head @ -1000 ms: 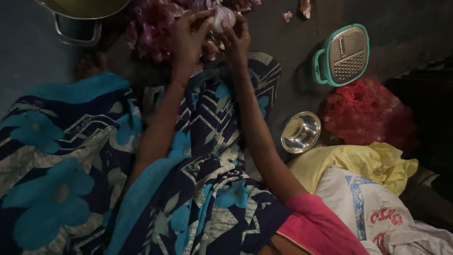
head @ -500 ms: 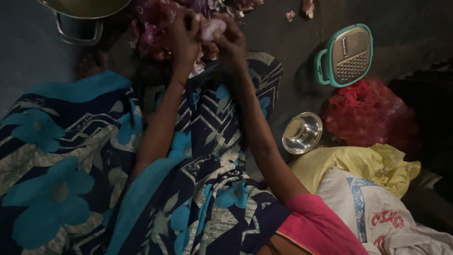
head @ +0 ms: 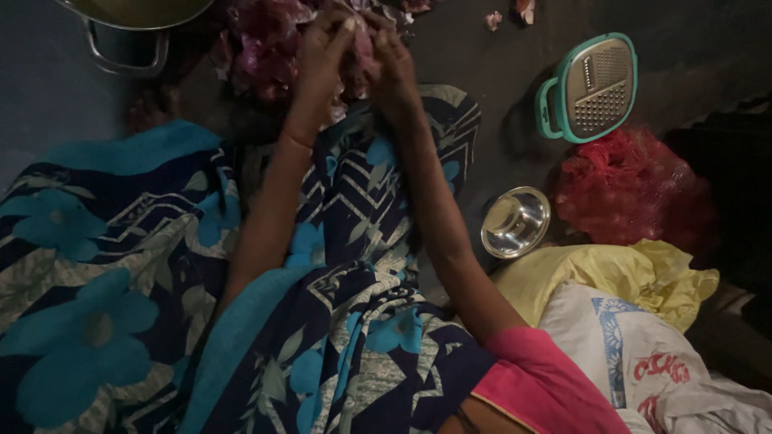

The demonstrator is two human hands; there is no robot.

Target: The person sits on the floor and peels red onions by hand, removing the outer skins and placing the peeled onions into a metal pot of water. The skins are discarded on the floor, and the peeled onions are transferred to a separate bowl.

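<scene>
1. Both hands are working together at the far edge of the scene, over a heap of purple-red onion skins (head: 265, 56) lying on the dark floor (head: 474, 72).
2. The left hand (head: 322, 52) is curling its fingers around a pale purple onion (head: 362, 44), and the right hand (head: 394, 68) is pressing against the same onion from the right, so the two hands are closing on it from both sides.
3. The light is poor, so it is probably a peeled or half-peeled onion, but the exact state of its skin cannot be told.
4. A metal pot (head: 133, 20) with a loop handle is standing at the far left, just beside the heap of skins.
5. A blue flowered cloth (head: 88, 321) is covering the person's lap and filling the near left.
6. A grater (head: 591, 87), a flat steel panel in a teal frame with a teal handle, is lying on the floor at the far right.
7. A red mesh bag (head: 631, 189), bulging and rounded, is sitting nearer than the grater.
8. A small steel bowl (head: 515, 221) is resting just left of the mesh bag.
9. A crumpled yellow plastic bag (head: 611, 277) is lying nearer than the bowl.
10. A white sack (head: 651, 362), bearing a blue patterned panel and red printing, is lying at the near right, touching the yellow bag.
</scene>
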